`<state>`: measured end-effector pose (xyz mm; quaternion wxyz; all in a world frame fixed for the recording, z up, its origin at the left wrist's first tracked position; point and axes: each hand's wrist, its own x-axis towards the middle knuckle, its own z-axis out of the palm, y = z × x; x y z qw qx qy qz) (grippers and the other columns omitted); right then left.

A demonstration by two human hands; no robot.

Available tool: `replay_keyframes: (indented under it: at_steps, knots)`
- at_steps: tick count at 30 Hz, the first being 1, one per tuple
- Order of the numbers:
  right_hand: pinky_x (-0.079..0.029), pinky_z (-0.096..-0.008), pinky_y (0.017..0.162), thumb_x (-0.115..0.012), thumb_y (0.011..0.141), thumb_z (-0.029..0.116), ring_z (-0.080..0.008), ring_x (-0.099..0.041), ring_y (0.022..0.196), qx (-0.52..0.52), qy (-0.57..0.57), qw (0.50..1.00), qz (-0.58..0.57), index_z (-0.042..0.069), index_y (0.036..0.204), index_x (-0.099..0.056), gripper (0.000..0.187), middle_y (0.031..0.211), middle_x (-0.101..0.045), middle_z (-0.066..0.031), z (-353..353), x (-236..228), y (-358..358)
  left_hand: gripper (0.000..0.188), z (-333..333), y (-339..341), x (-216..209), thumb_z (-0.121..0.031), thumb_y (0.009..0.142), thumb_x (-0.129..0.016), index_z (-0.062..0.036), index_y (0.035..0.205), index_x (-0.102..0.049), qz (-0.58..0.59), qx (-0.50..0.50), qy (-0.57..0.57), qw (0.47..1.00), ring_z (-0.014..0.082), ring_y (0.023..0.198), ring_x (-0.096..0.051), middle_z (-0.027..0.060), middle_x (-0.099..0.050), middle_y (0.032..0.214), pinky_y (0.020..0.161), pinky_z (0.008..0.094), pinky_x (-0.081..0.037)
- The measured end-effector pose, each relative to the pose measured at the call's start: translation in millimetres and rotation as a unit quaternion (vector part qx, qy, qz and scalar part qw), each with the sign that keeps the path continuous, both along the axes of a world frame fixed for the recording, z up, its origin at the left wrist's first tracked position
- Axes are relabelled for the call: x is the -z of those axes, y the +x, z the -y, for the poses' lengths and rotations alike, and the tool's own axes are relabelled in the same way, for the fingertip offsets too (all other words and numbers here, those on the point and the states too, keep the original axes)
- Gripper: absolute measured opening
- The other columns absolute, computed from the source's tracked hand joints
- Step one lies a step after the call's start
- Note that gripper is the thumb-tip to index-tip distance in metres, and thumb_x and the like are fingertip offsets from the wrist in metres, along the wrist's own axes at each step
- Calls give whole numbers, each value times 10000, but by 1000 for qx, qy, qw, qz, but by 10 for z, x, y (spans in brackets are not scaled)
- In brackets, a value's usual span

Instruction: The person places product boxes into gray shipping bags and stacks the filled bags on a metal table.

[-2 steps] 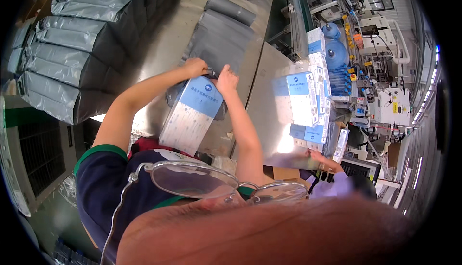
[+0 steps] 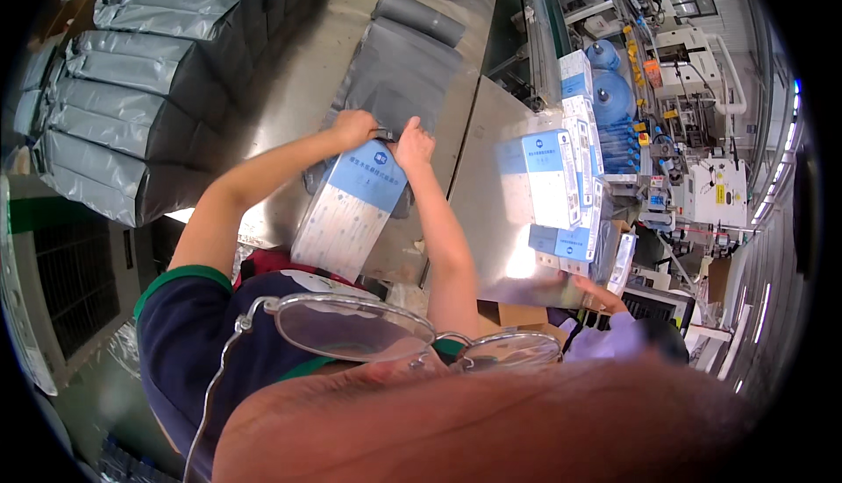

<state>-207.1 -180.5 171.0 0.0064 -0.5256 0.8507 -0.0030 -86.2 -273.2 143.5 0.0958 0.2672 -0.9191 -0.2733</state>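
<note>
A blue-and-white printed pack (image 2: 351,207) lies lengthwise before me on the metal table. Its far end meets the mouth of a grey plastic bag (image 2: 399,71), which stretches flat away from me; grey film also shows along both sides of the pack's far end. My left hand (image 2: 353,129) is closed on the bag's edge at the pack's far left corner. At the far right corner my right hand (image 2: 415,144) pinches the same edge, thumb pointing up. A small gap separates the two hands, and their fingertips are partly hidden.
Beyond the bag lies a grey film roll (image 2: 421,17). Filled grey bags (image 2: 132,88) stand in a row at the left. More blue-and-white packs (image 2: 553,181) are stacked on the right-hand table, near a co-worker's hand (image 2: 601,294). Machinery (image 2: 715,194) fills the far right.
The pack has shifted very slightly away from me, toward the bag. My left hand has tilted a little; my right hand stays nearly still. The co-worker's hand has moved slightly right.
</note>
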Motion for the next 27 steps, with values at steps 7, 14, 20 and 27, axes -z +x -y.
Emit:
replay_keyframes:
  at_steps: [7,14,20,27]
  knots:
    - [-387,-257,587,-536,581,-28,-171,-462,621,161,-556,769,272,63,1084,-345,546,921,-482,-92,-544,311,214,190,-371,446,262,-37,598,-537,-50,746,-418,-313,-88,-87,942,303,684,-470,115,-448,705,569,358,-391]
    - [-401,-262,584,-478,638,-63,-161,-504,763,114,-572,722,372,37,1113,-343,504,985,-476,-90,-708,651,158,200,-460,452,357,-13,607,-503,-38,770,-392,-328,-147,65,931,343,675,-450,152,-435,706,580,367,-374]
    - [-417,-347,579,-465,691,50,-287,-554,716,125,-274,928,218,-23,801,-521,143,773,-553,-208,-831,662,154,192,-484,575,460,-71,664,-469,-47,855,-466,-267,-216,50,938,318,683,-515,162,-521,747,595,359,-411]
    - [-388,-375,723,-444,719,121,-342,-514,811,36,-129,911,390,-4,914,-530,247,849,-548,-209,-1762,985,446,198,-924,1233,468,-185,693,-453,-36,757,-566,133,-18,29,990,327,702,-533,171,-549,727,611,396,-425]
